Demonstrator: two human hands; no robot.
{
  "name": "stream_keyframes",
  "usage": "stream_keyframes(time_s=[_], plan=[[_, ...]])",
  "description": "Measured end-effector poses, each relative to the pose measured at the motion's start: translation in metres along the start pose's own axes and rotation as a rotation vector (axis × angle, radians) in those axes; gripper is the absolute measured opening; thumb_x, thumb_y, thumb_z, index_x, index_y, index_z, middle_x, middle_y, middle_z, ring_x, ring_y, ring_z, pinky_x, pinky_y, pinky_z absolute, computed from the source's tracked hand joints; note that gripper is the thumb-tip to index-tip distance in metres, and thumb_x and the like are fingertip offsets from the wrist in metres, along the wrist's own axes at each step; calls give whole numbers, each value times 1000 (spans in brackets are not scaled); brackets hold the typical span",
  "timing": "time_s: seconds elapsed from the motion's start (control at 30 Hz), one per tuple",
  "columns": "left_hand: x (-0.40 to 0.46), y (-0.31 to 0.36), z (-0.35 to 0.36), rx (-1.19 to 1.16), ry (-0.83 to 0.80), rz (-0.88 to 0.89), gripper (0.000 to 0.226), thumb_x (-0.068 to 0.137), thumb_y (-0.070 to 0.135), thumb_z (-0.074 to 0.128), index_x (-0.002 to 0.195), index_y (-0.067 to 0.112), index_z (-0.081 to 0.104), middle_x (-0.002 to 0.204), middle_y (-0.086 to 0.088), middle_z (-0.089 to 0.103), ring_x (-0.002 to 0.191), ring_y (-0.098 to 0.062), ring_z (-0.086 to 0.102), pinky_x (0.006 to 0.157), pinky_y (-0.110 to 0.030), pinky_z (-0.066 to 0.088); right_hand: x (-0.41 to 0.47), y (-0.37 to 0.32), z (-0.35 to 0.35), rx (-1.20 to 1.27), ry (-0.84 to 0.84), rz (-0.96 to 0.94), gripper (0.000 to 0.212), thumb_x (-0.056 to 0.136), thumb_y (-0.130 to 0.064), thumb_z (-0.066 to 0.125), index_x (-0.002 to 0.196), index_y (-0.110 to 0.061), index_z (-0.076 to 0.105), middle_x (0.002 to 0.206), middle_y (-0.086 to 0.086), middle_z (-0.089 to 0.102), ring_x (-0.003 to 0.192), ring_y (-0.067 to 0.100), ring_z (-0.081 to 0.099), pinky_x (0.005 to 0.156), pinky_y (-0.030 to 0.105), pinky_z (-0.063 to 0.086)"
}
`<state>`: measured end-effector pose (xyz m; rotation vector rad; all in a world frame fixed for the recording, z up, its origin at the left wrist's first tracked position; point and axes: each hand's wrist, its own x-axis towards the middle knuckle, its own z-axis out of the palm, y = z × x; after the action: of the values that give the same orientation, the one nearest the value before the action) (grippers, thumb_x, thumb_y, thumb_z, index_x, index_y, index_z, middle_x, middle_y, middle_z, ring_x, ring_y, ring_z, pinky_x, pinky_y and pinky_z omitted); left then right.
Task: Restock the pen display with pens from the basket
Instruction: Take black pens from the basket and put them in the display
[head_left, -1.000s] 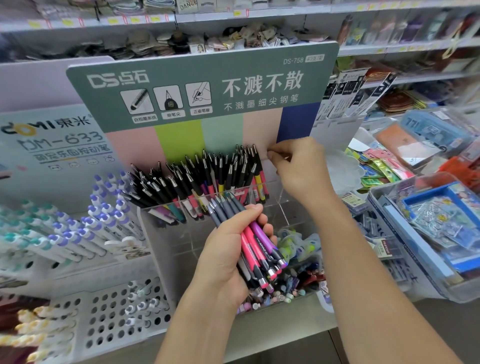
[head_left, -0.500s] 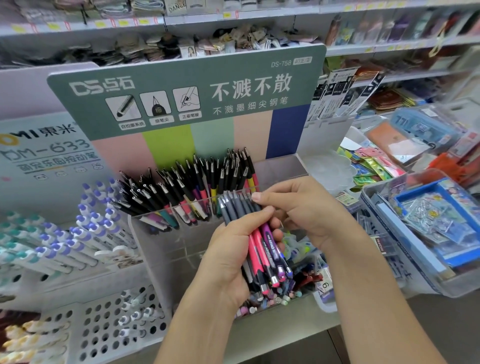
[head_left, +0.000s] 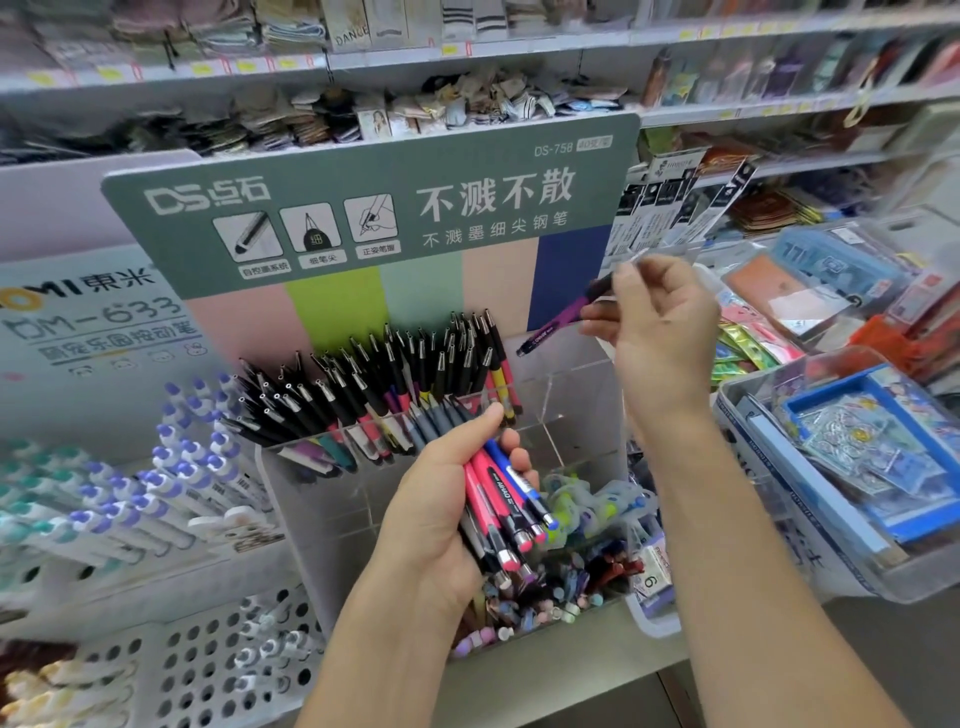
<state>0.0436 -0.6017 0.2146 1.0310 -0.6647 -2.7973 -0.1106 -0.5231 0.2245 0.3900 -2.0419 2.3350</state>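
The right hand's (head_left: 662, 332) fingers (head_left: 597, 312) pinch a single purple pen (head_left: 558, 325), tilted, tip down, held above the empty right-hand compartment of the clear display (head_left: 566, 395). The left hand (head_left: 441, 514) is curled round a bundle of pens (head_left: 501, 499), pink and blue among them, in front of the display. Black-capped pens (head_left: 374, 384) crowd the display's left compartments below a green sign (head_left: 363, 208). White pens (head_left: 171, 467) lean to the left.

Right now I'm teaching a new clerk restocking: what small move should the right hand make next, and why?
Probably lower the purple pen tip-first into the clear display's empty right compartment: the right hand pinches it just above there, while the left hand grips the remaining bundle.
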Motion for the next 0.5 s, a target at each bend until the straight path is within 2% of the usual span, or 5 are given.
stream_keyframes(time_s=[0.1,0.2,0.37,0.5], plan=[[-1,3,0,-8,-1,12,14,84,16,70,75,7,64,64,-3,59,50,-12,58,49,-24,54,3,20,9,-395,-128,-263,4,100,-17,58,100,-18,62,88,0,70,77,20,70,70,39,61],[-2,3,0,-9,2,18,13,84,15,70,76,6,64,65,-3,60,51,-12,59,49,-24,55,3,31,19,-554,-244,-347,7,97,-12,63,100,-14,69,84,-5,67,75,13,64,72,31,55],[-3,2,-2,-2,26,25,14,88,14,68,78,6,65,66,-4,62,51,-13,59,49,-24,55,6,43,27,-609,-274,-297,6,92,-12,71,94,-13,76,80,-6,69,72,12,64,73,31,54],[-4,3,-2,0,42,24,13,87,14,70,80,5,66,67,-4,64,52,-13,60,49,-24,55,2,45,30,-552,-235,-178,15,86,-13,78,83,-27,73,77,-9,72,72,8,68,70,28,57]])
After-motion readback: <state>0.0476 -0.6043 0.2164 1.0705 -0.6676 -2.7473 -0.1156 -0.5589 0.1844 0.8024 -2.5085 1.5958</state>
